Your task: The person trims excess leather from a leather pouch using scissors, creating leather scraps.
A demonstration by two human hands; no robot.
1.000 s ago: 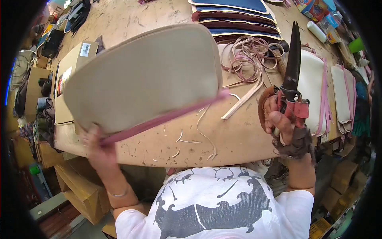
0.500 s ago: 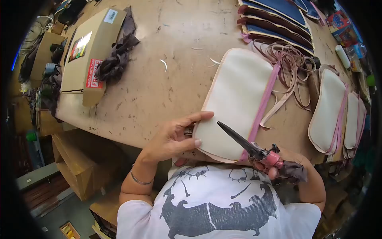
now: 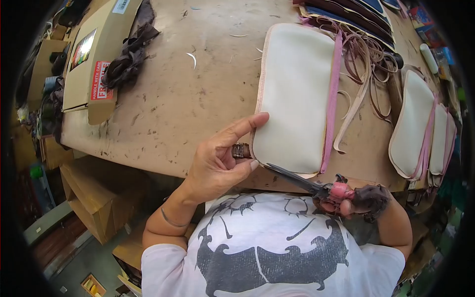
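A cream panel [image 3: 294, 99] with rounded corners and a pink strip [image 3: 333, 104] down its right side lies near the table's front edge. My left hand [image 3: 222, 153] grips its lower left edge, the index finger on top and the thumb at the rim. In my right hand [image 3: 341, 200] are dark scissors [image 3: 297, 179] with pink wrapping on the handles. Their blades point left along the panel's bottom edge, the tip close to my left thumb. Dark cloth [image 3: 371, 200] is wrapped about the right hand and hides part of it.
Loose straps [image 3: 366, 64] lie right of the panel, with more cream panels [image 3: 413, 123] beyond. Dark blue and brown pieces [image 3: 346, 20] are stacked at the back. At the left stand an open cardboard box [image 3: 96, 59] and dark cloth [image 3: 131, 54]. Thin white offcuts [image 3: 192, 61] lie on the table [image 3: 198, 104].
The panel has turned more upright in view. The scissors have dropped from above the panel's face to its bottom edge. My left hand still holds the lower left edge.
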